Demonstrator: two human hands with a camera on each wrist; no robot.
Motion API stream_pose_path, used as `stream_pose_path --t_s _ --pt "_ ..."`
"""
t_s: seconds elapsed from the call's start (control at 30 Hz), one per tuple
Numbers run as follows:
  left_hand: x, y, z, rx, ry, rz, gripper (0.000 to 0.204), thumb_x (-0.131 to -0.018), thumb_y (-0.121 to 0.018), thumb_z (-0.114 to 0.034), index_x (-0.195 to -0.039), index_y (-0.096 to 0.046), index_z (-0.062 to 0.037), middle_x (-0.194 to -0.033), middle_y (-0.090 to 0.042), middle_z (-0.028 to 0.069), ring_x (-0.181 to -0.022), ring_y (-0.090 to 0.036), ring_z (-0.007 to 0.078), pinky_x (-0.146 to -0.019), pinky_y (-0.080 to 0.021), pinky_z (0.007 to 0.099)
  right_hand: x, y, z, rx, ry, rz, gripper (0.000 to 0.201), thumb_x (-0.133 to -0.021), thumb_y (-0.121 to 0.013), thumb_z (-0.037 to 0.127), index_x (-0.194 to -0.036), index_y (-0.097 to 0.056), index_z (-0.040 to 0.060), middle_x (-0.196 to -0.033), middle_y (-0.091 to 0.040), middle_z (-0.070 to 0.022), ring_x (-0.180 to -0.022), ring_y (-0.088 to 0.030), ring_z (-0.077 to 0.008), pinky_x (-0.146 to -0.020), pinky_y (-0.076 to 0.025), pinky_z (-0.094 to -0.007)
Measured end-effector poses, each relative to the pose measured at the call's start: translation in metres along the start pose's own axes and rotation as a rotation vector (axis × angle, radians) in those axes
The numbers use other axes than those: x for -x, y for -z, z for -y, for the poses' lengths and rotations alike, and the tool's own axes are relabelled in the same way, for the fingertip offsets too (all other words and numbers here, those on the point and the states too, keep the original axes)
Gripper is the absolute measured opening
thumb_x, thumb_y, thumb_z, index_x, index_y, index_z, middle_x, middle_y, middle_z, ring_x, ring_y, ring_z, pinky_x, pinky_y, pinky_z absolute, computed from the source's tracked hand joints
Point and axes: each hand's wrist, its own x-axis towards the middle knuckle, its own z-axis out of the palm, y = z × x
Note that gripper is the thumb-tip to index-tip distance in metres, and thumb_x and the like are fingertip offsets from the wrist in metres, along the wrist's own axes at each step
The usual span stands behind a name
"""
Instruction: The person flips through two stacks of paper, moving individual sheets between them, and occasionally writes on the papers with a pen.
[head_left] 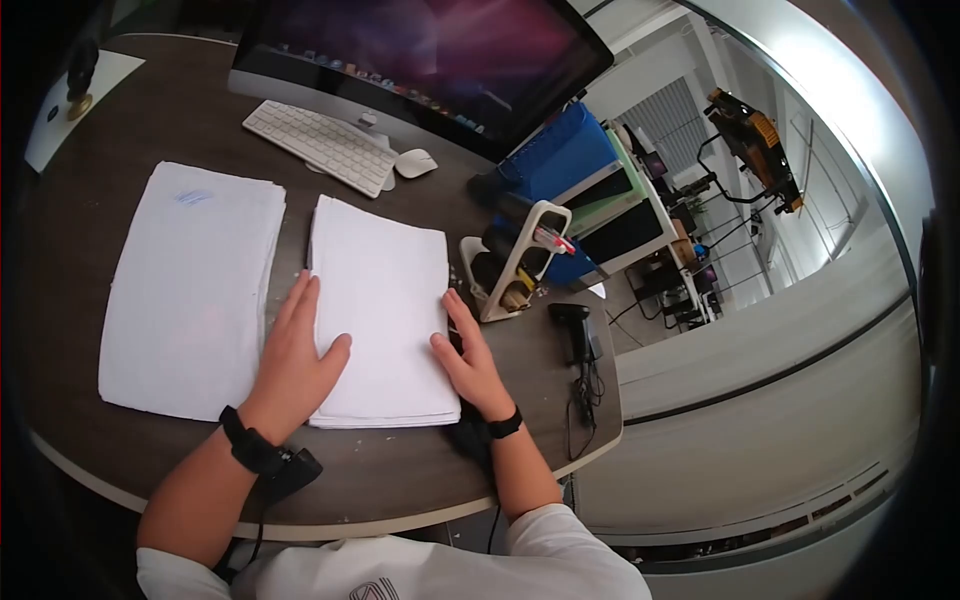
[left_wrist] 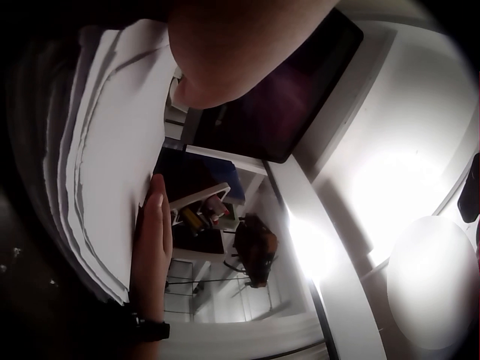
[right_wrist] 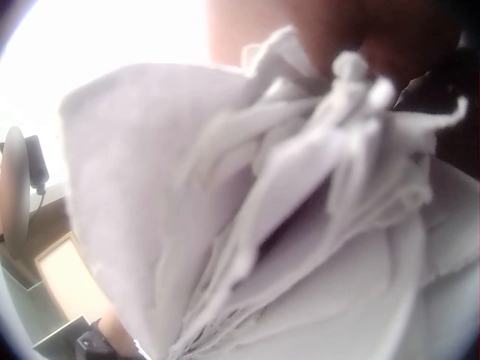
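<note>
A stack of white paper (head_left: 382, 310) lies on the dark desk between the two hands. The left hand (head_left: 297, 355) rests along its left edge, fingers straight and thumb over the top sheet. On the right edge, the right hand (head_left: 468, 360) touches the stack with extended fingers, its thumb at the sheet's border. Layered sheet edges of the stack (left_wrist: 112, 165) show in the left wrist view, with the right hand (left_wrist: 154, 240) beside them. Crumpled, uneven paper edges (right_wrist: 300, 187) fill the right wrist view, blurred. Another paper stack (head_left: 190, 290) with a blue scribble lies to the left.
A keyboard (head_left: 320, 145) and mouse (head_left: 416, 163) sit below the monitor (head_left: 420, 60). Right of the paper stand a pen holder (head_left: 525, 262) and blue folders (head_left: 565, 150). A black scanner (head_left: 575, 330) with a coiled cable lies near the desk's right edge (head_left: 600, 448).
</note>
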Motion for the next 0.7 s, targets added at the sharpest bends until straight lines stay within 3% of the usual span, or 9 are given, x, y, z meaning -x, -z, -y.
stream_pose_path --t_s 0.2,0.33,0.4,0.43,0.53,0.6,0.63,0.7 --pt "-0.002 0.002 -0.001 0.017 0.015 0.056 0.076 -0.097 -0.070 -0.020 -0.157 -0.037 0.0141 -0.168 -0.033 0.0314 -0.156 -0.036 0.0437 -0.128 -0.033 0.0449 -0.001 0.002 0.001 0.048 0.029 0.058 0.058 -0.104 -0.069 0.017 -0.157 -0.052 0.0005 -0.168 -0.043 -0.0242 -0.157 -0.039 -0.0354 -0.127 -0.031 -0.0420" --pt "0.001 0.000 -0.004 -0.037 0.013 0.040 0.076 -0.096 -0.072 -0.016 -0.159 -0.038 0.0103 -0.167 -0.036 0.0312 -0.156 -0.037 0.0436 -0.128 -0.033 0.0456 0.000 -0.001 -0.005 0.002 0.023 -0.013 0.057 -0.103 -0.070 0.018 -0.155 -0.054 0.0018 -0.169 -0.040 -0.0237 -0.157 -0.039 -0.0342 -0.126 -0.032 -0.0423" --pt "0.003 0.004 -0.015 -0.174 -0.185 -0.066 0.075 -0.095 -0.072 -0.014 -0.160 -0.040 0.0062 -0.167 -0.037 0.0310 -0.154 -0.040 0.0437 -0.126 -0.035 0.0460 0.001 -0.002 -0.009 -0.033 -0.005 -0.064 0.055 -0.104 -0.071 0.018 -0.155 -0.055 0.0035 -0.170 -0.039 -0.0226 -0.156 -0.040 -0.0325 -0.124 -0.036 -0.0415" --pt "0.005 0.009 -0.023 -0.185 -0.281 -0.095 0.069 -0.094 -0.074 -0.013 -0.157 -0.048 0.0015 -0.165 -0.042 0.0276 -0.152 -0.042 0.0434 -0.125 -0.036 0.0458 0.001 -0.003 -0.012 -0.063 -0.009 -0.092 0.054 -0.104 -0.070 0.019 -0.154 -0.056 0.0046 -0.168 -0.042 -0.0218 -0.153 -0.043 -0.0303 -0.120 -0.040 -0.0395" --pt "0.019 0.055 -0.053 -0.175 -0.379 0.090 0.064 -0.092 -0.076 -0.012 -0.152 -0.056 -0.0021 -0.163 -0.048 0.0242 -0.151 -0.044 0.0434 -0.125 -0.036 0.0458 0.000 -0.008 -0.028 -0.138 0.004 -0.164 0.050 -0.106 -0.070 0.021 -0.152 -0.059 0.0048 -0.165 -0.047 -0.0185 -0.138 -0.055 -0.0227 -0.113 -0.046 -0.0350" --pt "0.034 0.095 -0.056 -0.232 -0.260 0.162 0.069 -0.087 -0.085 -0.021 -0.150 -0.060 -0.0048 -0.161 -0.051 0.0227 -0.151 -0.043 0.0456 -0.124 -0.037 0.0487 0.001 -0.010 -0.027 -0.160 0.006 -0.188 0.049 -0.106 -0.069 0.023 -0.150 -0.060 0.0042 -0.163 -0.049 -0.0182 -0.135 -0.057 -0.0230 -0.111 -0.047 -0.0352" --pt "0.044 0.109 -0.053 -0.274 -0.263 0.194 0.069 -0.087 -0.085 -0.021 -0.150 -0.060 -0.0048 -0.161 -0.051 0.0227 -0.151 -0.043 0.0456 -0.124 -0.037 0.0487 0.001 -0.009 -0.022 -0.159 0.002 -0.190 0.049 -0.106 -0.069 0.024 -0.150 -0.061 0.0040 -0.162 -0.049 -0.0184 -0.135 -0.057 -0.0236 -0.111 -0.048 -0.0354" --pt "0.063 0.131 -0.041 -0.843 -0.170 0.113 0.083 -0.079 -0.092 -0.032 -0.151 -0.059 -0.0052 -0.162 -0.049 0.0241 -0.151 -0.043 0.0474 -0.123 -0.037 0.0517 0.001 -0.008 -0.019 -0.147 -0.016 -0.177 0.049 -0.107 -0.068 0.027 -0.149 -0.061 0.0035 -0.162 -0.050 -0.0198 -0.136 -0.058 -0.0257 -0.111 -0.049 -0.0364"
